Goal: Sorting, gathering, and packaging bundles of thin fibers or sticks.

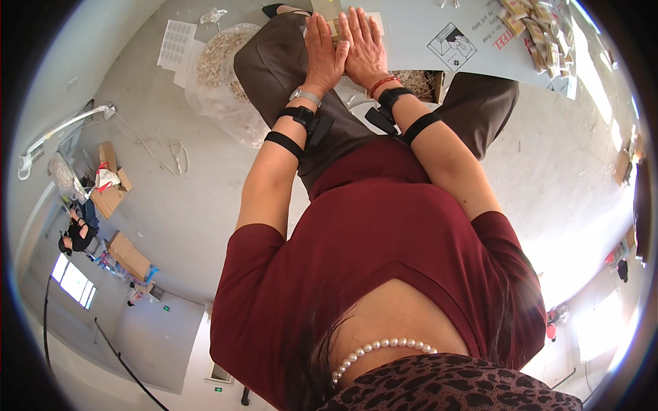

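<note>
My left hand [323,56] lies with fingers stretched out and close together at the table's near edge. Beside it my right hand [363,51] is also flat, its thumb close to my left thumb. Between and beneath the fingers shows a row of thin tan sticks [335,29] next to a yellowish card-like piece [326,8]; their exact kind is hidden by my hands. I cannot tell how firmly the hands press on them. Neither hand is wrapped round anything.
A grey board [439,17] covers the table; small tan packets [538,34] pile at its right. Left of my leg stands a clear bag [223,65] of small pale pieces, near white printed sheets [177,42]. Below the board sits an open box [419,82]. Another person [82,233] sits far left.
</note>
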`<state>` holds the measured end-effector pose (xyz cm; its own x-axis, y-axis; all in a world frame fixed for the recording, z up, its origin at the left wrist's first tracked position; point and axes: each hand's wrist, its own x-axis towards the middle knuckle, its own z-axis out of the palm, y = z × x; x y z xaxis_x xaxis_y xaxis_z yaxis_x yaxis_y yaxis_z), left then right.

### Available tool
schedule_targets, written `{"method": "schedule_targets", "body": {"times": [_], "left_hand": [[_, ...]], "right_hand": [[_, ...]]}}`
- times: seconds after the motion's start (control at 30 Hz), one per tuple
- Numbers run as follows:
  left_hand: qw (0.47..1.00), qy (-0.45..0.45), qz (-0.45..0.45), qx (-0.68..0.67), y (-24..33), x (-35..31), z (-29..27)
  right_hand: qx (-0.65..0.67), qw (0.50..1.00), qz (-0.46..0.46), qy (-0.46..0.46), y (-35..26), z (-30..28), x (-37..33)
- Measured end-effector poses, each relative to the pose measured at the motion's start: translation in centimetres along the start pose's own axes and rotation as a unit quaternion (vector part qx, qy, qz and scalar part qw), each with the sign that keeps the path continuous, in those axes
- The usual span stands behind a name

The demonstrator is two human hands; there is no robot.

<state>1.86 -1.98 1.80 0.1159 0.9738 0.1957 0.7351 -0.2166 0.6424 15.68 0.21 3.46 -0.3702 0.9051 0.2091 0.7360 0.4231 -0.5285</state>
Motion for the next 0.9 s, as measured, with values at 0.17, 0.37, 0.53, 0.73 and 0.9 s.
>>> {"method": "schedule_targets", "body": {"times": [0.17,0.37,0.53,0.73,0.9], "left_hand": [[0.997,-0.014,-0.014,0.076,0.7,0.1,-0.7],[0.962,0.224,-0.153,0.024,0.1,1.2,-0.6],[0.662,0.265,-0.391,-0.583,-3.2,0.5,0.6],[0.589,0.272,-0.367,-0.667,-2.0,1.8,1.8],[0.562,0.271,-0.366,-0.691,-2.4,1.6,2.5]], "right_hand": [[-0.006,1.000,-0.005,-0.003,0.1,0.3,0.0],[-0.041,0.999,-0.012,-0.002,-0.2,0.1,0.1],[-0.043,0.999,-0.014,-0.002,0.1,0.2,0.2],[-0.041,0.999,-0.019,-0.016,0.2,0.1,0.2],[-0.048,0.998,-0.017,-0.032,-0.1,-0.1,0.2]]}}
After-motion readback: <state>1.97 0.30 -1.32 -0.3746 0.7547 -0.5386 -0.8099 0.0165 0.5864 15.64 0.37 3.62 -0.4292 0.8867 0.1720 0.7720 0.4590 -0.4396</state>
